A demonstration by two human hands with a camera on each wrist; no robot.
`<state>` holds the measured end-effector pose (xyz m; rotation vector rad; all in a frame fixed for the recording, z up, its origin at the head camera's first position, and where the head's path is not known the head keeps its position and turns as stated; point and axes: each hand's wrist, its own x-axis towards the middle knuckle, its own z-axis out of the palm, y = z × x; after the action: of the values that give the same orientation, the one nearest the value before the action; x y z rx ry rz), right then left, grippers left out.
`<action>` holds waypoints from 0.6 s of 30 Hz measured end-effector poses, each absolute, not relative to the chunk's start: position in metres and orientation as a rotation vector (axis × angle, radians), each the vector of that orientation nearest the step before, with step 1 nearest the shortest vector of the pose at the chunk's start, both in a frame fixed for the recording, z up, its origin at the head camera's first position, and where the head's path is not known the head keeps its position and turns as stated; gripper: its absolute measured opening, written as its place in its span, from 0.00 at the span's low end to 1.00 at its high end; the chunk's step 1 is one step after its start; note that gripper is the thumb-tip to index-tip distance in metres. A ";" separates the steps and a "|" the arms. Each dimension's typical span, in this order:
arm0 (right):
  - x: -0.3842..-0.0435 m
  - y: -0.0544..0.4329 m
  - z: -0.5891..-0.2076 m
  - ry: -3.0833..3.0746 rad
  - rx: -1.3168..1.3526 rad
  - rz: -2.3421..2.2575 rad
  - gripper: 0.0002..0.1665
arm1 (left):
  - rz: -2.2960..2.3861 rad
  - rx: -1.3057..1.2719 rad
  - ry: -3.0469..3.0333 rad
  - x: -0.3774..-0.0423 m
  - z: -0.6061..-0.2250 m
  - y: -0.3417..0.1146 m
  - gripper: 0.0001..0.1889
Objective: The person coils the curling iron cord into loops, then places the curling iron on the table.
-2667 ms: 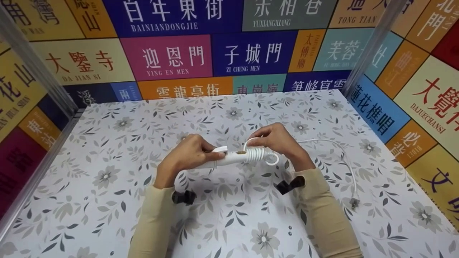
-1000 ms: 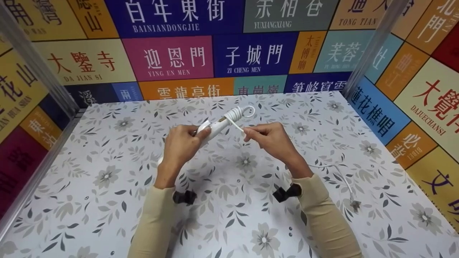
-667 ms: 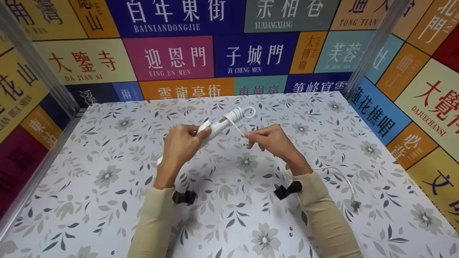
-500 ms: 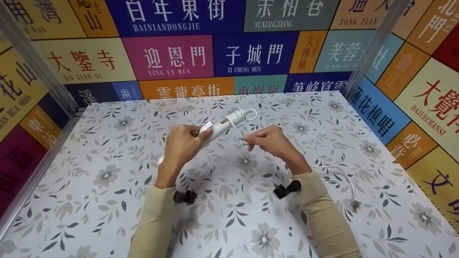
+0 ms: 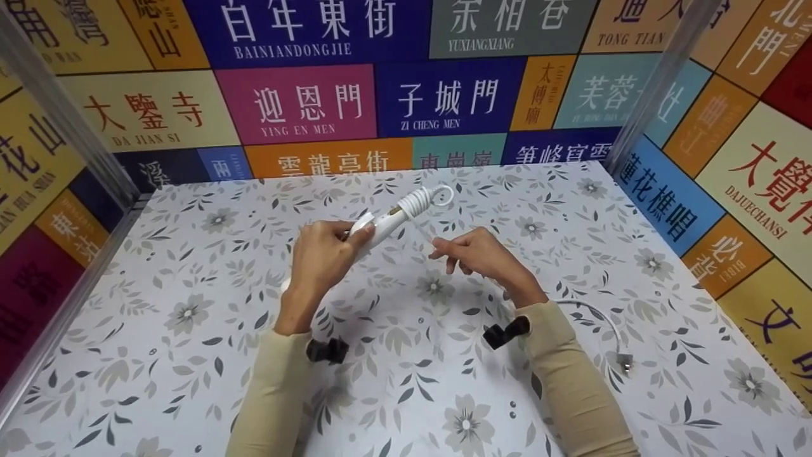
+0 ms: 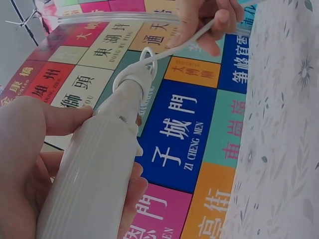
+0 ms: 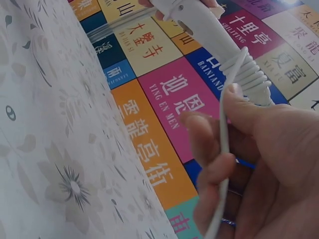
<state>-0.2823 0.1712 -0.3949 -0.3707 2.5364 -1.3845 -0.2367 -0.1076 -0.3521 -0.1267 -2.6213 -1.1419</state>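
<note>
In the head view my left hand [image 5: 323,254] grips a white hair iron [image 5: 385,227], its wrapped end tilted up and to the right. Several turns of white cord [image 5: 416,202] are wound round that end, and a small loop sticks out at the tip. To the right, my right hand [image 5: 479,254] holds the free length of cord with curled fingers. The right wrist view shows the cord [image 7: 224,134] crossing the thumb tip and fingers. In the left wrist view, the thumb and fingers lie around the iron's thick white body [image 6: 89,174].
The cord's plug [image 5: 625,362] lies on the flower-patterned tabletop [image 5: 393,393], right of my right forearm. Colourful sign panels [image 5: 295,101] stand behind and at both sides. Clear corner posts [image 5: 660,82] rise at the back. Black wrist mounts [image 5: 327,350] sit at both cuffs.
From nearly level, the iron has swung its wrapped end up and away. My right hand has moved from over the winding to its near right. Lately it has dropped slightly, and the plug has turned.
</note>
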 end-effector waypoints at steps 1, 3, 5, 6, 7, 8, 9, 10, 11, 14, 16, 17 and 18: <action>-0.283 0.172 -0.395 2.525 -0.360 -1.374 0.29 | -1.145 -0.125 -2.617 -0.237 -0.352 -0.108 0.19; -0.283 0.173 -0.395 2.510 -0.336 -1.356 0.30 | -1.155 -0.125 -2.606 -0.237 -0.352 -0.110 0.18; -0.284 0.174 -0.396 2.499 -0.318 -1.348 0.30 | -1.173 -0.134 -2.597 -0.237 -0.352 -0.111 0.18; -0.284 0.174 -0.396 2.498 -0.319 -1.341 0.31 | -1.188 -0.141 -2.595 -0.237 -0.351 -0.111 0.18; -0.284 0.174 -0.397 2.499 -0.322 -1.331 0.32 | -1.204 -0.151 -2.594 -0.237 -0.351 -0.112 0.18; -0.285 0.174 -0.398 2.505 -0.321 -1.319 0.33 | -1.222 -0.159 -2.595 -0.236 -0.350 -0.112 0.19; -0.285 0.173 -0.399 2.514 -0.315 -1.303 0.35 | -1.241 -0.169 -2.596 -0.236 -0.350 -0.113 0.19; -0.286 0.173 -0.400 2.524 -0.312 -1.289 0.36 | -1.261 -0.184 -2.598 -0.236 -0.349 -0.113 0.19; -0.286 0.173 -0.402 2.535 -0.304 -1.280 0.37 | -1.281 -0.202 -2.601 -0.237 -0.349 -0.114 0.19; -0.286 0.172 -0.403 2.561 -0.249 -1.290 0.37 | -1.321 -0.272 -2.618 -0.237 -0.349 -0.115 0.19; -0.285 0.172 -0.404 2.578 -0.231 -1.326 0.35 | -1.336 -0.330 -2.637 -0.238 -0.349 -0.116 0.19; -0.285 0.172 -0.404 2.587 -0.222 -1.346 0.34 | -1.339 -0.357 -2.649 -0.238 -0.349 -0.116 0.19; -0.284 0.172 -0.404 2.597 -0.216 -1.361 0.33 | -1.334 -0.384 -2.662 -0.238 -0.349 -0.116 0.19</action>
<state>-0.2844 0.1721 -0.4036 -0.2156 2.5968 -1.3614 -0.2377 -0.1155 -0.3487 -0.3845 -2.6619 -1.3345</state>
